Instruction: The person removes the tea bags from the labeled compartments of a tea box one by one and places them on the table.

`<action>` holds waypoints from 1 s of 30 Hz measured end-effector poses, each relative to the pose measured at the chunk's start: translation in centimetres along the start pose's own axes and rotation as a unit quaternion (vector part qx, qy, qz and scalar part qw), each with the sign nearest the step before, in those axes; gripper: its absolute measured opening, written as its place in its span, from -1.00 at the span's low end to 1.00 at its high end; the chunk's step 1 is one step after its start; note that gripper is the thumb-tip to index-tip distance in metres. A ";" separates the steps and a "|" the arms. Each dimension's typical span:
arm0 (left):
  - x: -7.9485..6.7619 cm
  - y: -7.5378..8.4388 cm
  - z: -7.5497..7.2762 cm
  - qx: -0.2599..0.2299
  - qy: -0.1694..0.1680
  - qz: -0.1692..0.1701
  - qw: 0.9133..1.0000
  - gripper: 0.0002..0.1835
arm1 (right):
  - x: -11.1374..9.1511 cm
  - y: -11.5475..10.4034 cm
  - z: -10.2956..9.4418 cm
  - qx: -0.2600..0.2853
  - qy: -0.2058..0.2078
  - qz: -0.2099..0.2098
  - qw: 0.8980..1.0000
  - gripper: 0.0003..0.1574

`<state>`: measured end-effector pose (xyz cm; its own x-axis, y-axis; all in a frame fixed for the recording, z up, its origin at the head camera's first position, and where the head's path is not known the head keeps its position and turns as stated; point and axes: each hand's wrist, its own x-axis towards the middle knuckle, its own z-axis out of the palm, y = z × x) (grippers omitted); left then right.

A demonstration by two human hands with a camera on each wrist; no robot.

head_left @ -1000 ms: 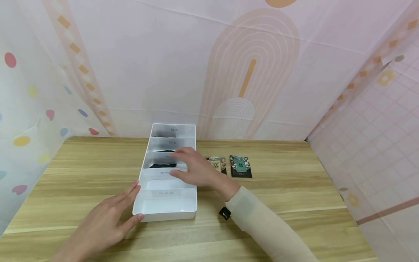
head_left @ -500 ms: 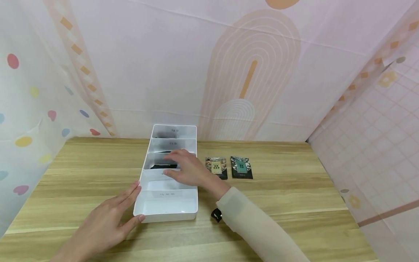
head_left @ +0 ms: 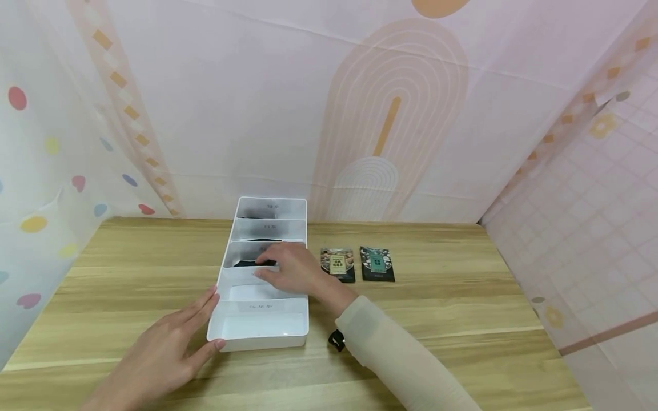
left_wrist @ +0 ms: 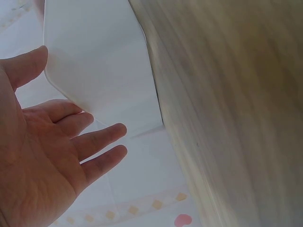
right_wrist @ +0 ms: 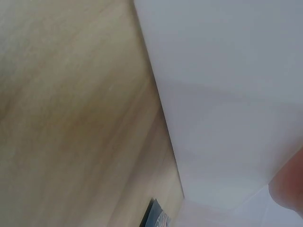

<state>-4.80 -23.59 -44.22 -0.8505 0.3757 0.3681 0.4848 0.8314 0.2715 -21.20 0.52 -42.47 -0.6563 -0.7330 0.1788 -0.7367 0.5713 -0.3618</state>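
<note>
While the near left corner of a five-compartment white plastic box (head_left: 264, 343) is touched in the head view by the loosely spread left hand (head_left: 167, 341), the right hand (head_left: 297, 268) is curved over a flat black packet (head_left: 245, 264) in the box's middle compartment; whether it is gripped cannot be told. Right of the box, a yellow-labelled black patterned packet (head_left: 337, 265) and a teal-labelled black patterned packet (head_left: 377, 264) are laid on the wood-grained surface (head_left: 462, 319). In the left wrist view, the box's rim is touched by the left hand. In the right wrist view, the box's side wall is seen.
</note>
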 end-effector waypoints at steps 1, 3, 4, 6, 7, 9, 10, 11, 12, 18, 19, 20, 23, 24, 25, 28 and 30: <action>0.0 0.0 0.0 0.000 0.000 0.000 1.000 -0.14 | 0.0 0.0 0.0 0.000 0.001 -0.001 1.000 -0.67; -0.1 0.0 0.1 -0.001 0.001 -0.002 1.000 -0.14 | -0.1 0.0 0.0 0.000 0.004 -0.002 1.000 -0.71; -0.1 0.0 0.1 -0.001 0.001 -0.002 1.000 -0.13 | -0.1 0.0 0.0 0.002 0.005 -0.004 1.000 -0.73; -0.1 0.0 0.2 0.000 0.003 -0.002 1.000 -0.13 | -0.1 0.0 0.0 0.003 0.007 -0.007 1.000 -0.75; -0.1 0.0 0.2 0.000 0.003 -0.004 1.000 -0.14 | -0.1 0.0 0.0 0.004 0.009 -0.008 1.000 -0.76; -0.1 0.0 0.2 -0.001 0.003 -0.006 1.000 -0.14 | 0.0 0.0 0.1 0.005 0.010 -0.011 1.000 -0.78; -0.1 0.0 0.2 -0.001 0.003 -0.006 1.000 -0.14 | 0.0 0.1 0.1 0.004 0.011 -0.013 1.000 -0.78; -0.1 0.0 0.1 -0.002 0.003 -0.007 1.000 -0.14 | 0.0 0.1 0.1 0.004 0.011 -0.013 1.000 -0.79; -0.1 0.1 0.1 -0.003 0.002 -0.008 1.000 -0.14 | 0.0 0.1 0.2 0.004 0.013 -0.014 1.000 -0.79; -0.1 0.1 0.1 -0.003 0.003 -0.009 1.000 -0.13 | 0.0 0.1 0.2 0.007 0.013 -0.009 1.000 -0.81; -0.1 0.0 0.1 -0.002 0.003 -0.009 1.000 -0.13 | 0.1 0.1 0.2 0.008 0.012 -0.007 1.000 -0.81; -0.1 0.0 0.1 -0.001 0.004 -0.008 1.000 -0.13 | 0.1 0.1 0.2 0.010 0.012 -0.007 1.000 -0.82; -0.1 0.0 0.1 0.000 0.004 -0.009 1.000 -0.13 | 0.1 0.0 0.1 0.020 0.011 -0.004 1.000 -0.83; -0.1 0.0 0.1 0.001 0.004 -0.009 1.000 -0.13 | 0.1 0.0 0.1 0.024 0.011 -0.002 1.000 -0.84; -0.1 0.0 0.1 0.000 0.004 -0.009 1.000 -0.13 | 0.1 0.0 0.0 0.029 0.012 0.000 1.000 -0.84; -0.1 0.1 0.2 0.000 0.004 -0.008 1.000 -0.13 | 0.1 0.1 0.0 0.040 0.013 0.005 0.999 -0.87; -0.1 0.1 0.1 0.001 0.004 -0.008 1.000 -0.12 | 0.1 0.1 0.1 0.046 0.014 0.010 0.999 -0.88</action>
<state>-4.73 -23.50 -44.36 -0.8561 0.3597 0.3710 0.4715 0.8376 0.2760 -21.33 0.45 -42.53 -0.6758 -0.7103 0.1968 -0.7064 0.5481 -0.4478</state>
